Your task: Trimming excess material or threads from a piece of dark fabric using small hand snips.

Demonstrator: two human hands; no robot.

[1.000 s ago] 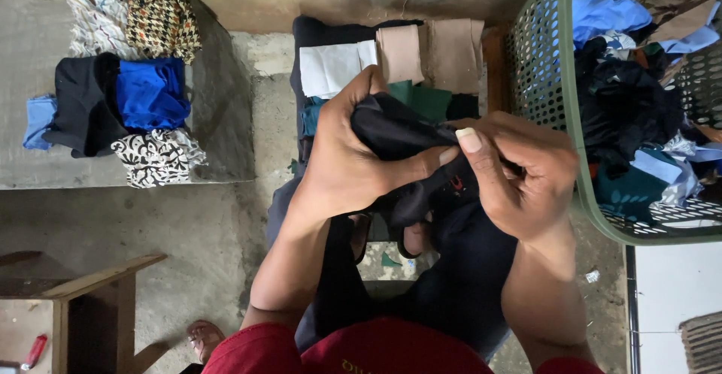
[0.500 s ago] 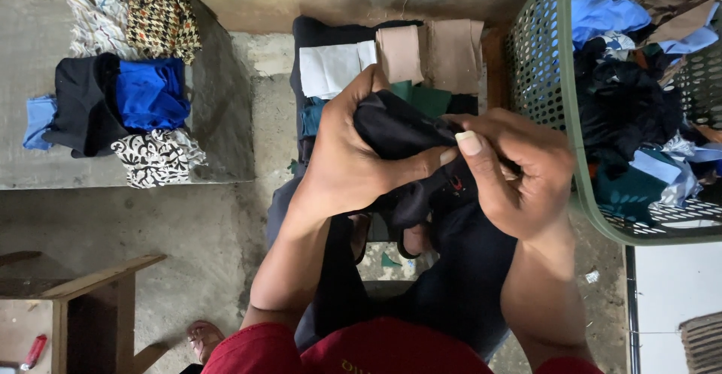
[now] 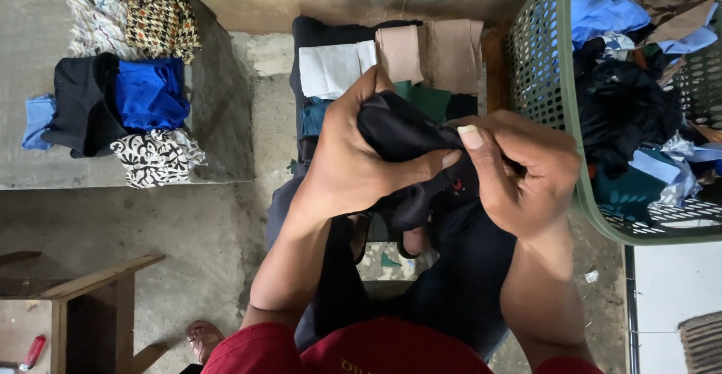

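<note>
Right now your left hand (image 3: 353,167) and right hand (image 3: 526,171) both clamp a bunched black garment (image 3: 421,156), apparently trousers, left of the green basket (image 3: 541,58).

View: we have one camera, worn on the head.
Direction: we look straight down, over the red shirt (image 3: 376,351).
Nearness: both hands fill the middle, very close.
Edges: concrete floor (image 3: 180,231), green basket (image 3: 571,156) at right.

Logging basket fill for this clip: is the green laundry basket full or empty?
Full. The green laundry basket holds heaped clothes: blue, black and tan garments reach its rim.
</note>
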